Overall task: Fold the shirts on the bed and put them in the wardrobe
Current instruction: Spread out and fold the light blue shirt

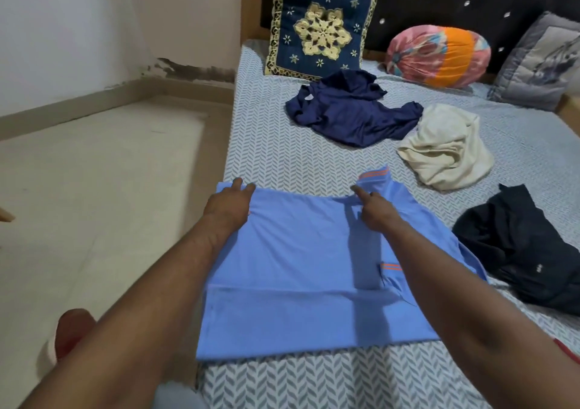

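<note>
1. Your left hand (pixel 227 203) lies on the far left corner of the light blue shirt with orange stripes (pixel 301 270). The fingers (pixel 246 187) are stretched forward and close together, the thumb a little apart, and they press the top edge of the cloth flat. I cannot tell if they pinch the edge.
2. Your right hand (pixel 375 209) rests on the shirt near its collar (pixel 375 178). The index finger (pixel 359 190) points forward onto the cloth, and the other fingers are curled in. No cloth shows between these fingers.
3. The light blue shirt lies flat on the near left part of the bed, partly folded: one sleeve with an orange stripe (pixel 390 267) is turned in on the right side, and a fold line runs across the lower part.
4. The bed has a grey and white sheet with a leaf pattern (pixel 282 154). The shirt's left edge lies along the left edge of the bed.
5. Beyond the shirt, well apart from it, lies a crumpled navy blue shirt (pixel 351 113). Just right of this one is a crumpled cream shirt (pixel 445 151).
6. Near the right side of the light blue shirt is a crumpled black shirt (pixel 521 245).
7. At the head of the bed stand a dark blue square cushion with a cream flower (pixel 321 26), a pink and orange round bolster (pixel 439 55) and a grey pillow (pixel 539 63).
8. The beige tiled floor (pixel 94 189) is on the left of the bed.
</note>
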